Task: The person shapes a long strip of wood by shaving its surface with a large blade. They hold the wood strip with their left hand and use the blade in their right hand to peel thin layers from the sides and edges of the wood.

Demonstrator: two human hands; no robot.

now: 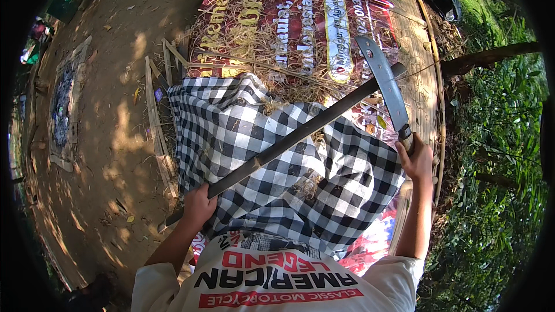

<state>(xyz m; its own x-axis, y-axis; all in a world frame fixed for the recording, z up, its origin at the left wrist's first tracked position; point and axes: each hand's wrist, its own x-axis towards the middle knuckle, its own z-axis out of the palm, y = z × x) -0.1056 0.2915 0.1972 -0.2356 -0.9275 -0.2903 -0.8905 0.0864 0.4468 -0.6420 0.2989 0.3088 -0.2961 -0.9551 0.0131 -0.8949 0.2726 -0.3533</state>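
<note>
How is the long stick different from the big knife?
The dark stick is long, thin and blackish; the knife is shorter, with a broad grey metal blade. The stick slants low across the checked cloth, held near its lower end by the left hand; the knife points up and away, gripped at its handle by the right hand. Both are gripped firmly and cross near the top.

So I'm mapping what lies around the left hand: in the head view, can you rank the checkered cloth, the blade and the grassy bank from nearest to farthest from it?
From the left hand:
1. Checkered cloth, right beside the hand, over the lap.
2. Blade, up right, held by the right hand.
3. Grassy bank, far right edge.
</note>
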